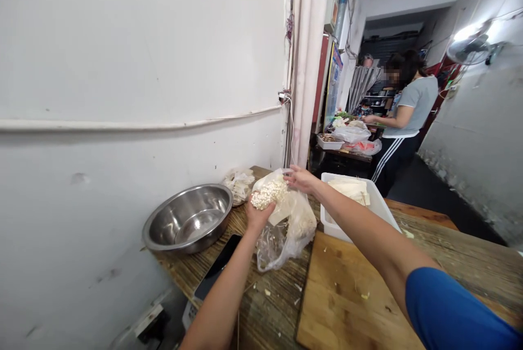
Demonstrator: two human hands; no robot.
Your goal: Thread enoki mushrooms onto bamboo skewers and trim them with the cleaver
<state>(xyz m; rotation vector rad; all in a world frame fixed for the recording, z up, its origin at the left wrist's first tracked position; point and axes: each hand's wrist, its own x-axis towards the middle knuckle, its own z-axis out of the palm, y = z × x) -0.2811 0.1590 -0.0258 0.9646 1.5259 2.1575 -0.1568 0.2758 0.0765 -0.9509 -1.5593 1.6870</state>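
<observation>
A bunch of enoki mushrooms [269, 193] with small pale caps rests in my left hand [260, 216], whose fingers are wrapped round it. Beneath and beside the bunch spreads a clear plastic bag [281, 252], with more pale mushrooms showing through its right side. My right hand [301, 180] is at the bag's upper edge, its fingertips pinching the plastic close to the mushroom caps. Part of the bunch is hidden by my left hand and the plastic.
A steel basin [188, 219] stands left by the wall, near another bagged bundle [238, 183] and a dark phone-like slab [216, 268]. A white tub [390, 218] holds pale sheets behind the wooden cutting board [347, 295]. Further back, a person [417, 104] works at another table.
</observation>
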